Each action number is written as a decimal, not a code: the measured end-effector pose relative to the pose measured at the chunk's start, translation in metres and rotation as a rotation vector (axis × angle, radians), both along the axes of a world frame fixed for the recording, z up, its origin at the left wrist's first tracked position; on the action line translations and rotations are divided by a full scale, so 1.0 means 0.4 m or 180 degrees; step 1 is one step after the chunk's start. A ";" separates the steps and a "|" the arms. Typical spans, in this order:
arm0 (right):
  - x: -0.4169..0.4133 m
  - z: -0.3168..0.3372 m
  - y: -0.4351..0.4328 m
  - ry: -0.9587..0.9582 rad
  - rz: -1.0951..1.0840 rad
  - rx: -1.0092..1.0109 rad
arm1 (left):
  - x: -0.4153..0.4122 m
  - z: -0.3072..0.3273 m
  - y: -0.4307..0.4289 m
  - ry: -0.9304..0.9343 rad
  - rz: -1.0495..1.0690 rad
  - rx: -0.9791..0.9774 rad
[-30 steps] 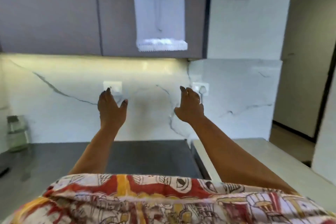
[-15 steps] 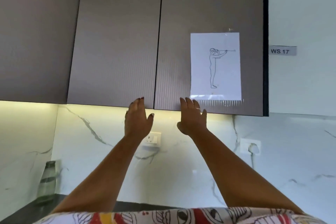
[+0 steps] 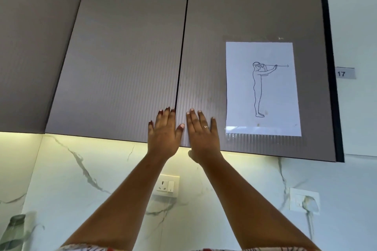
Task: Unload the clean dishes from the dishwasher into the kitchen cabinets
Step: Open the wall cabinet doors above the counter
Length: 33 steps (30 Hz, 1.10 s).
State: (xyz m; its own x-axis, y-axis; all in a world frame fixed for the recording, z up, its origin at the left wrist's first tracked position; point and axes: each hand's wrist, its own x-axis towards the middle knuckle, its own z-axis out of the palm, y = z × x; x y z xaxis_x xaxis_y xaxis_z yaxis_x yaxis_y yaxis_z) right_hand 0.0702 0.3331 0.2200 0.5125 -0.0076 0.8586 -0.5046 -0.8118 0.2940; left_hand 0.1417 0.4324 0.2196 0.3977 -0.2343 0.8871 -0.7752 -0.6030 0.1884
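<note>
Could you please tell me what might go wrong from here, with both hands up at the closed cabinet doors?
1. The cabinet doors show no handles. The left hand and right hand lie flat beside the seam, so fingers may slip or get pinched there.
2. The taped sheet on the right door sits close to the right hand and could be snagged or torn.

Two cabinet doors meet at a seam overhead, the left door [image 3: 122, 67] beside the right door [image 3: 234, 16]. The left grip [image 3: 164, 134] lies flat on the left door's lower edge, just left of the seam. The right grip [image 3: 202, 136] lies just right of it. A paper sheet [image 3: 263, 91] hangs on the right door, right of both. A label [image 3: 345, 73] sits on the wall further right. Below the cabinets, the backsplash [image 3: 61, 179] carries a socket [image 3: 166, 186] between the forearms, and a bottle [image 3: 14, 230] stands at lower left.
</note>
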 end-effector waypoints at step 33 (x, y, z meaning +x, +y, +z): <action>-0.218 -0.058 0.139 -0.0694 0.0593 0.0029 | -0.274 0.102 0.153 0.1857 -0.3908 -0.1309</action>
